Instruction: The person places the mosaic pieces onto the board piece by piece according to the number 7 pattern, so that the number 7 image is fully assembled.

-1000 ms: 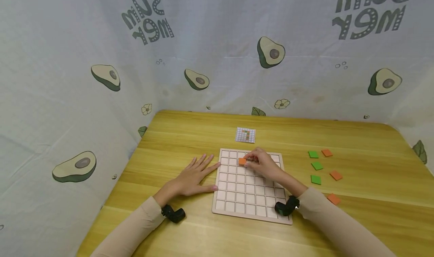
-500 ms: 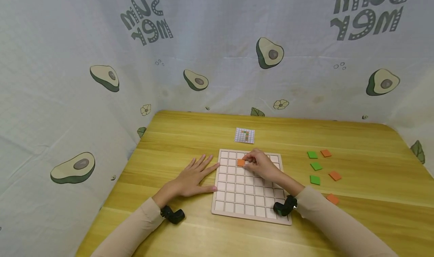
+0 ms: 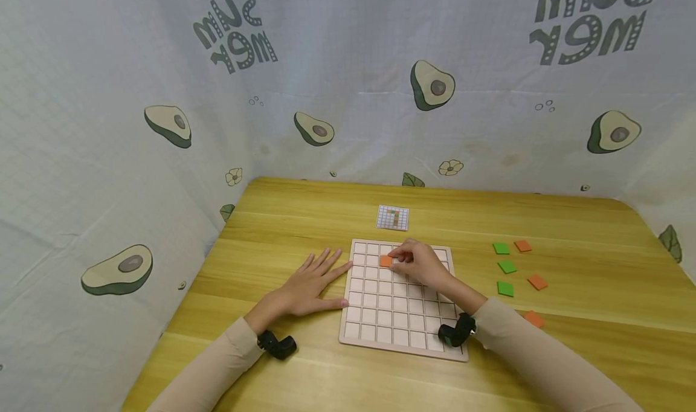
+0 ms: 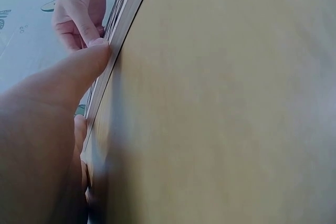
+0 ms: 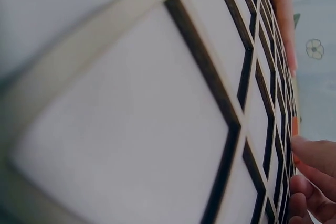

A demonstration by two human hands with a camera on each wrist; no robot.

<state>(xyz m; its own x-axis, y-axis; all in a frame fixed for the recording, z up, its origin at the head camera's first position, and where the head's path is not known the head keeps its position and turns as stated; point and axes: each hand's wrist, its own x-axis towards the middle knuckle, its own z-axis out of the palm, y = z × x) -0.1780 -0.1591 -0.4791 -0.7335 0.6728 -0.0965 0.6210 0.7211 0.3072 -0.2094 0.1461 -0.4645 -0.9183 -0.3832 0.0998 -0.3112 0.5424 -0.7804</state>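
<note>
A light wooden grid board (image 3: 385, 318) lies on the table, its square cells recessed between thin ridges. With thumb and fingers, my right hand (image 3: 423, 266) pinches the right side of an orange square tile (image 3: 386, 261) at a cell in the board's second row from the far edge. The right wrist view shows that orange tile (image 5: 295, 126) edge-on at the fingertips. My left hand (image 3: 307, 288) lies spread on the table left of the board, with thumb and index fingertip against its left edge. In the left wrist view the left thumb (image 4: 89, 66) touches that edge.
Beyond the board lies a small printed card (image 3: 392, 217) with a coloured grid pattern. To the right are loose green tiles (image 3: 505, 289) and orange tiles (image 3: 537, 281). A patterned curtain (image 3: 348, 98) hangs behind the table.
The orange tile has settled slightly lower and straighter over its cell, the right fingers still at its right side. The left hand stays in place.
</note>
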